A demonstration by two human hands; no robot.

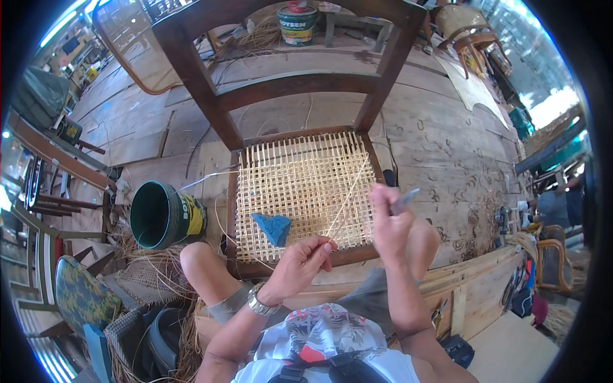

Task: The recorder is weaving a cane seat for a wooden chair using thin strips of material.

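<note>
A dark wooden chair (pixel 290 90) stands in front of me, its seat woven with pale cane (pixel 300 182) in an open grid. Over the seat's near edge my left hand (pixel 305 258) pinches a thin cane strand (pixel 348 204), which slants up across the weave toward the right rear. My right hand (pixel 391 223) is closed at the seat's right edge around a small grey tool with a pointed tip (pixel 405 200); its exact kind is unclear. On the left part of the weave lies a blue piece of sponge (pixel 273 228).
A dark green bucket (pixel 155 216) stands left of the chair, with loose cane strips around it. Another bucket (pixel 297 25) sits behind the chair. Shavings (pixel 447 172) litter the plank floor at right. A camouflage-patterned cushion (pixel 83 293) is at lower left, wooden boards (pixel 472 281) at lower right.
</note>
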